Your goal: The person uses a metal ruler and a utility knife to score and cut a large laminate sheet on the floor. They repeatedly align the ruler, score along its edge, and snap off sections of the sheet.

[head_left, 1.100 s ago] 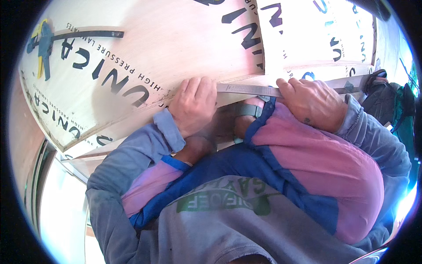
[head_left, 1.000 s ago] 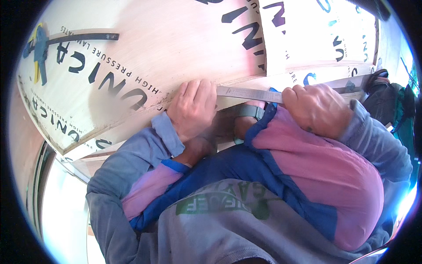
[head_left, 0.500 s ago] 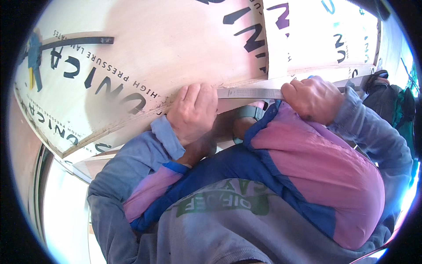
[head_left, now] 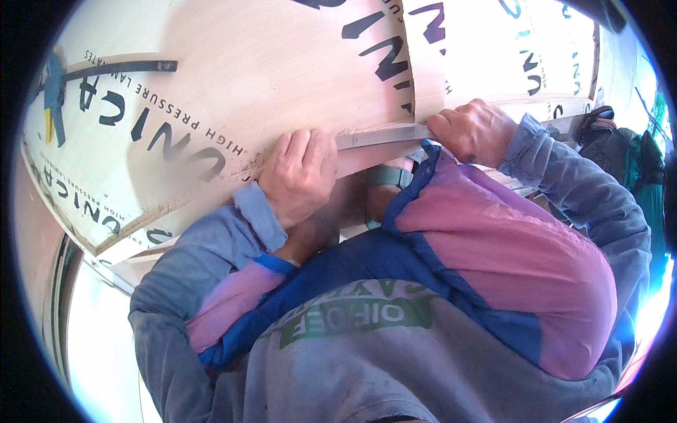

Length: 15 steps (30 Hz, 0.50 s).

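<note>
My left hand and my right hand are closed around the two ends of a long, flat grey metal file. The file lies against the front edge of a pale printed laminate panel. Between my hands its middle part shows, while its ends are hidden by my fingers. Dark dust is scattered on the panel beside my left hand.
Far left on the panel lies a bar clamp with a blue and yellow body. My bent knees, in pink and blue trousers, are close below the panel edge. Dark bags stand at the right.
Both hands have shifted left along the panel edge with the file, the right hand also slightly up. The file has changed its tilt, showing less of its broad face.
</note>
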Available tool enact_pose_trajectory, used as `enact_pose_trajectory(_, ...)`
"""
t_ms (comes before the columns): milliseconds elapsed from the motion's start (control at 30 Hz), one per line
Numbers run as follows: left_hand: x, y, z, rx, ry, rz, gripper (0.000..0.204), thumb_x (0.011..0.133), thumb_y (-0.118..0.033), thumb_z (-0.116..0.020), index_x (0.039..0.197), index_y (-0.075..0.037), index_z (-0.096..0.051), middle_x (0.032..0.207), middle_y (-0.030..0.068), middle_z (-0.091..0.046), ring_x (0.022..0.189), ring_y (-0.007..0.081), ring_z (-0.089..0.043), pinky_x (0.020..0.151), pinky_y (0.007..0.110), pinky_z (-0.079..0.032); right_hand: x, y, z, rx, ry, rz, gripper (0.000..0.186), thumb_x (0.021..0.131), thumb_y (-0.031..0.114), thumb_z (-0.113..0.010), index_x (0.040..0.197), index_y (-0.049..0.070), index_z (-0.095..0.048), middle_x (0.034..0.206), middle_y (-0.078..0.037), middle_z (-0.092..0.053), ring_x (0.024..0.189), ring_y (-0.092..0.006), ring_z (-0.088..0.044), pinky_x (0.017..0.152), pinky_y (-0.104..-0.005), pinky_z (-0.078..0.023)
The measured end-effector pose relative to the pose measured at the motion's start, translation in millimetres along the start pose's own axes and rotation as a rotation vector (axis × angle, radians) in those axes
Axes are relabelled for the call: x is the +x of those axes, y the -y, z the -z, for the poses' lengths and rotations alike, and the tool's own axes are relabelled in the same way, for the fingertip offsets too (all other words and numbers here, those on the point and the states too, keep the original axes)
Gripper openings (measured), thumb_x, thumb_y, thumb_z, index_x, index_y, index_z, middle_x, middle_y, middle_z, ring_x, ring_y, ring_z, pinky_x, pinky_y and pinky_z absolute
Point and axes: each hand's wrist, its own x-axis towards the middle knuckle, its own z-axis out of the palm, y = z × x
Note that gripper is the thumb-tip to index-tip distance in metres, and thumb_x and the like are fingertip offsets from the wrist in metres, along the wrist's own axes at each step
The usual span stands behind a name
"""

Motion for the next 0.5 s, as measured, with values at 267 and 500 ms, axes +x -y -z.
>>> enact_pose_trajectory(267,21,-29,-2,-0.006,0.128,0.104,0.048,0.074,-0.016,-0.067,0.114,0.008,-0.061,0.107,0.0181,-0.060,0.097,0.0312,-0.060,0.082,0.041,-0.049,-32,29,41,-0.034,0.083,-0.140,0.010,0.088,0.008,-0.064,0.084,0.001,-0.059,0.063,-0.012,-0.063,0.057,-0.0247,-0.070,0.048,-0.0350,-0.057)
enact_pose_trajectory(500,27,-24,-21,-0.006,0.001,-0.003,0.040,0.078,-0.014,-0.063,0.111,0.008,-0.062,0.104,0.0170,-0.060,0.094,0.0289,-0.058,0.081,0.039,-0.049,-38,37,50,-0.074,0.119,-0.179,0.011,0.087,0.008,-0.062,0.082,-0.001,-0.058,0.064,-0.012,-0.065,0.055,-0.0234,-0.069,0.047,-0.0336,-0.056)
